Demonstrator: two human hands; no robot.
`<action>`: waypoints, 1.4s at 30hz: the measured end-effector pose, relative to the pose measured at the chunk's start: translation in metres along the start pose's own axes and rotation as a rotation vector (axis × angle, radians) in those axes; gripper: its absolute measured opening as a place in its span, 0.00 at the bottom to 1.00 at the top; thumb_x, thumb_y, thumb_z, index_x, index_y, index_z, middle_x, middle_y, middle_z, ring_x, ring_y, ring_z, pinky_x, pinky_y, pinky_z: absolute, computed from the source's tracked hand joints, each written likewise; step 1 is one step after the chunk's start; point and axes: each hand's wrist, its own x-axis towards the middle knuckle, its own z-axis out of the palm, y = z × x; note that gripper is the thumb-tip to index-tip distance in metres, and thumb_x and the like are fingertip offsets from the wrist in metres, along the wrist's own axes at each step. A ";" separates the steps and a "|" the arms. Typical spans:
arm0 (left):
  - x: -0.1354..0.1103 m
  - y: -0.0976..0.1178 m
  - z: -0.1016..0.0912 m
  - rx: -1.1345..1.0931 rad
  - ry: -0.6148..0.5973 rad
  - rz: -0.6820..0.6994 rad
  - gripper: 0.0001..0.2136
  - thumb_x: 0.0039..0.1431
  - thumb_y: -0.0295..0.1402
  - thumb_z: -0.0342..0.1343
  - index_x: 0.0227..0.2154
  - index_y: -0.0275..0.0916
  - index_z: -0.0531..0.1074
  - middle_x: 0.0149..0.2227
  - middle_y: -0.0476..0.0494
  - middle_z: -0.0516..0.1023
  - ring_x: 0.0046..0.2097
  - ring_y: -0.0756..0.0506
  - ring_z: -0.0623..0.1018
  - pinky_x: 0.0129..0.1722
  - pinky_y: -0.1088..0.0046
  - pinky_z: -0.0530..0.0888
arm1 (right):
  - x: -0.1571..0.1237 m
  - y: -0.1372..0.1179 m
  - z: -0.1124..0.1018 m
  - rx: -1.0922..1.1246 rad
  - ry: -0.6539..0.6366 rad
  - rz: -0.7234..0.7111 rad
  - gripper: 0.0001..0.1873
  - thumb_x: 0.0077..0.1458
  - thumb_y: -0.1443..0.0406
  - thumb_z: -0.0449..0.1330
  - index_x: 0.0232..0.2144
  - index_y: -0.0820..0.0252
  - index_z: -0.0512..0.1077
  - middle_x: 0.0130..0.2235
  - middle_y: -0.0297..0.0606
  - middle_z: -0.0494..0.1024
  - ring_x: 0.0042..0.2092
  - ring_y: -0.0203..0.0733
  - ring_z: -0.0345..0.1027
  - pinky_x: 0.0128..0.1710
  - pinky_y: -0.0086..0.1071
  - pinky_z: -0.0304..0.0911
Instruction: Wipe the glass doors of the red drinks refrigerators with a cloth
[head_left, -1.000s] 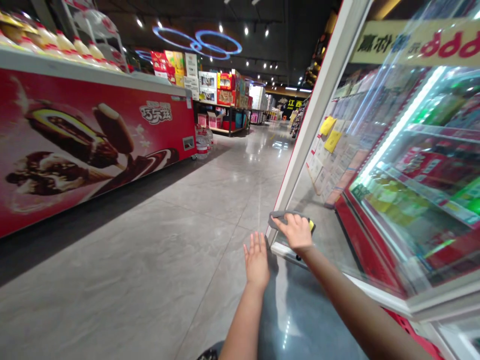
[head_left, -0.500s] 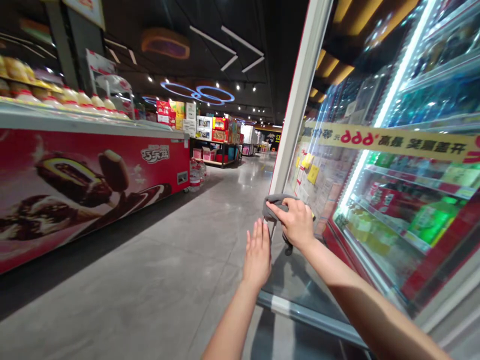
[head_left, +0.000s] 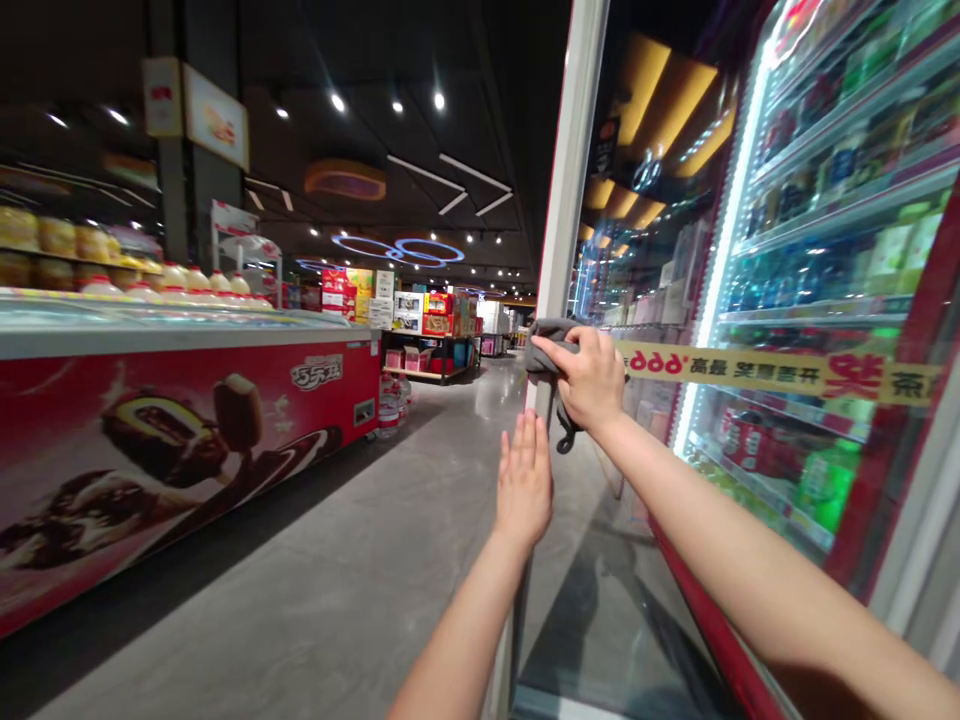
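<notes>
My right hand (head_left: 592,378) grips a dark grey cloth (head_left: 551,340) and presses it round the white edge frame (head_left: 564,190) of an open glass fridge door. A dark loop of the cloth dangles under the fingers. Lower down, my left hand (head_left: 526,485) lies against the outer side of the same door edge, its fingers stretched out and close together, palm turned away from view. Across the door glass, behind my right hand, runs a yellow strip (head_left: 735,372) with red and black lettering seen mirrored.
The lit drinks fridge (head_left: 810,250) holds bottles and cans on the right. A red ice-cream chest freezer (head_left: 341,400) stands on the left. Grey floor (head_left: 420,480) runs between them toward stacked boxes (head_left: 405,308) on shelving. Bottled water packs (head_left: 391,403) sit beyond the freezer.
My right hand has slid the cloth upward along the door frame, and my left hand has moved up too. The camera view has tilted up.
</notes>
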 end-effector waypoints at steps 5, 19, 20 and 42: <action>0.046 0.002 -0.009 -0.007 0.054 0.026 0.42 0.60 0.14 0.40 0.73 0.33 0.25 0.74 0.27 0.46 0.74 0.38 0.44 0.70 0.46 0.60 | 0.065 0.008 -0.014 0.022 0.046 0.057 0.33 0.56 0.73 0.57 0.58 0.35 0.73 0.49 0.41 0.67 0.46 0.50 0.57 0.39 0.39 0.57; 0.062 -0.007 -0.016 -0.050 0.103 0.107 0.42 0.62 0.15 0.42 0.73 0.36 0.25 0.74 0.27 0.43 0.74 0.38 0.40 0.70 0.44 0.58 | -0.017 0.040 -0.040 -0.148 -0.022 -0.167 0.28 0.59 0.60 0.60 0.62 0.45 0.70 0.59 0.45 0.70 0.53 0.54 0.57 0.49 0.46 0.50; 0.061 -0.006 -0.017 -0.050 0.110 0.111 0.42 0.62 0.14 0.42 0.73 0.36 0.25 0.73 0.27 0.43 0.74 0.39 0.40 0.70 0.44 0.58 | -0.009 0.039 -0.040 -0.155 -0.007 -0.152 0.28 0.60 0.59 0.60 0.62 0.45 0.70 0.59 0.45 0.70 0.54 0.53 0.57 0.49 0.46 0.50; 0.063 -0.014 -0.022 -0.062 0.143 0.193 0.40 0.65 0.15 0.41 0.73 0.36 0.25 0.73 0.26 0.42 0.74 0.39 0.42 0.70 0.49 0.59 | -0.055 0.031 -0.035 -0.064 -0.044 -0.245 0.25 0.62 0.61 0.61 0.60 0.38 0.71 0.67 0.33 0.69 0.66 0.52 0.55 0.64 0.52 0.48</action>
